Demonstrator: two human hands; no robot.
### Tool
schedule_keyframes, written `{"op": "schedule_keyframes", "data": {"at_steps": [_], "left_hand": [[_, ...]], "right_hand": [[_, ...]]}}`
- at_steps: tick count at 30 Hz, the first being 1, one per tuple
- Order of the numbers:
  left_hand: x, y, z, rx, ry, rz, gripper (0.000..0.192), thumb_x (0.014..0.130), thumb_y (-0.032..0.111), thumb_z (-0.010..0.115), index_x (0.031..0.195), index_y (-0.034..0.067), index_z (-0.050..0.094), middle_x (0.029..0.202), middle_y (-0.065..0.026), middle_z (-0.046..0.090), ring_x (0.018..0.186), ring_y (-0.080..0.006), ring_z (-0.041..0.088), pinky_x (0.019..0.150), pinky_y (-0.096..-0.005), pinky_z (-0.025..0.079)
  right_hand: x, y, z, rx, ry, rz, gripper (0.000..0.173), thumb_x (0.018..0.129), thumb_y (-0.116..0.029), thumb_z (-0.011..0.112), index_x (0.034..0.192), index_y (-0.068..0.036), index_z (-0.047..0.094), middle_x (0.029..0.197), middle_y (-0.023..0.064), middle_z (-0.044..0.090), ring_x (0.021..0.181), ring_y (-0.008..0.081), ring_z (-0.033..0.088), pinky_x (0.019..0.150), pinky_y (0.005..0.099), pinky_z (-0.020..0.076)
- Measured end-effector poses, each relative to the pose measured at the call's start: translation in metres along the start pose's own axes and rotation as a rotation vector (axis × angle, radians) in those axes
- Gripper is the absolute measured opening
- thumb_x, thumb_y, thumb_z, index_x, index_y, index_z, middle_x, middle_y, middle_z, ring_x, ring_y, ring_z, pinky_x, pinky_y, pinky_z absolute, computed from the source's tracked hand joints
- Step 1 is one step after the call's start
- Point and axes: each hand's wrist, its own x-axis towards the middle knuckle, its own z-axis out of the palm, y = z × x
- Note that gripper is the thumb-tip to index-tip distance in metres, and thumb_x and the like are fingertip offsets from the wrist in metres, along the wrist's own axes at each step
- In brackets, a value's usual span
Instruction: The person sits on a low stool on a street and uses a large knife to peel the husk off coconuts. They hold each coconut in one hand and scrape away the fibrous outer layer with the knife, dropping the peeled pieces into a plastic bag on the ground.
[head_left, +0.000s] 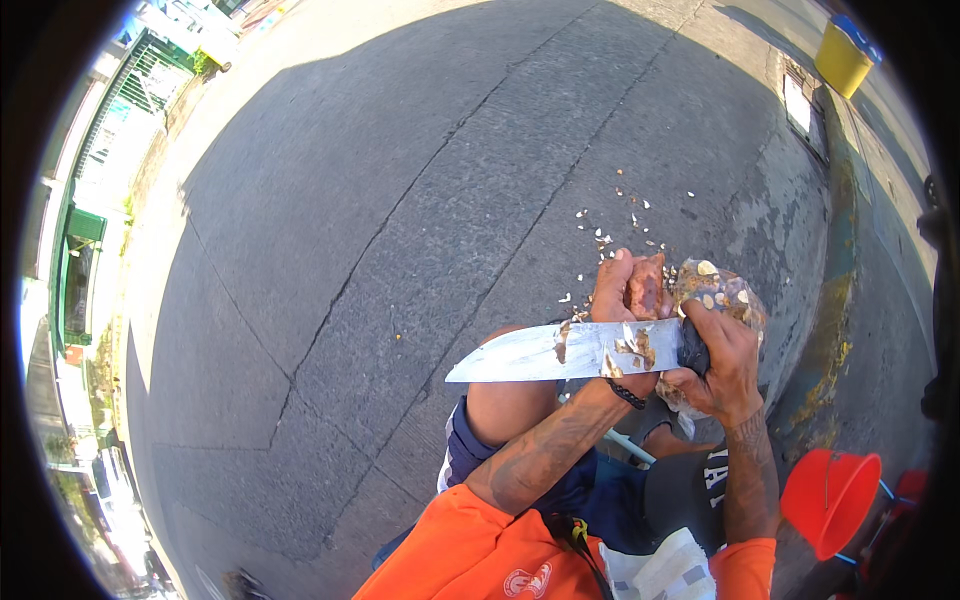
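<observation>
My right hand (724, 360) grips the black handle (693, 349) of a large knife. Its broad steel blade (525, 354) points left across my left wrist and hand, with brown and pale peel scraps stuck to the metal. Beyond the blade, my left hand (611, 289) holds a reddish-brown chunk (646, 286), which looks like a root vegetable; the blade hides part of that hand. Just past my right hand is a clear plastic bag (724, 289) with pale and brown scraps in or on it. Small peel pieces (602, 238) lie scattered on the pavement ahead.
A red bucket (825, 499) stands at the lower right, near my right forearm. The raised curb (832, 322) runs along the right side. Farther off at upper right is a yellow container (844, 60) with a blue top. A dark cap (686, 487) is by my lap.
</observation>
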Motion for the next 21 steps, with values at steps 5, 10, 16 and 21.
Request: {"op": "schedule_keyframes", "data": {"at_steps": [5,10,16,21], "left_hand": [[-0.0001,-0.0021,-0.0008,0.035,0.007,0.036,0.041,0.095,0.044,0.053,0.101,0.003,0.062,0.065,-0.0031,0.05,0.057,-0.0141,0.052,0.048,-0.0277,0.043],[0.0033,-0.0023,-0.0032,0.103,-0.034,0.061,0.041,0.095,0.044,0.054,0.1,0.003,0.062,0.065,-0.0018,0.05,0.058,-0.0134,0.054,0.049,-0.0268,0.044],[0.0035,-0.0069,-0.0001,0.089,0.003,0.052,0.042,0.096,0.044,0.053,0.101,0.003,0.061,0.066,-0.0018,0.052,0.057,-0.0137,0.054,0.048,-0.0271,0.044],[0.0025,-0.0056,0.0012,0.094,0.037,0.008,0.043,0.096,0.044,0.052,0.103,0.003,0.06,0.07,-0.003,0.054,0.057,-0.0135,0.054,0.048,-0.0269,0.044]], "right_hand": [[-0.0004,0.0004,-0.0013,0.002,-0.011,0.01,0.081,0.076,-0.069,0.065,0.113,0.003,0.061,0.079,0.0146,0.062,0.069,0.0329,0.065,0.061,0.0403,0.0517],[-0.0016,0.0015,-0.0021,-0.033,-0.006,0.012,0.081,0.076,-0.069,0.066,0.113,0.002,0.062,0.079,0.0144,0.062,0.069,0.0322,0.065,0.061,0.0399,0.0515],[-0.0024,0.0054,-0.0038,-0.039,0.002,0.007,0.08,0.076,-0.069,0.066,0.112,0.002,0.062,0.076,0.0133,0.06,0.066,0.0314,0.064,0.06,0.0399,0.0506],[-0.0018,0.0065,-0.0041,-0.039,0.007,-0.003,0.08,0.075,-0.07,0.066,0.112,0.002,0.062,0.075,0.0128,0.059,0.066,0.031,0.063,0.059,0.0395,0.0502]]}}
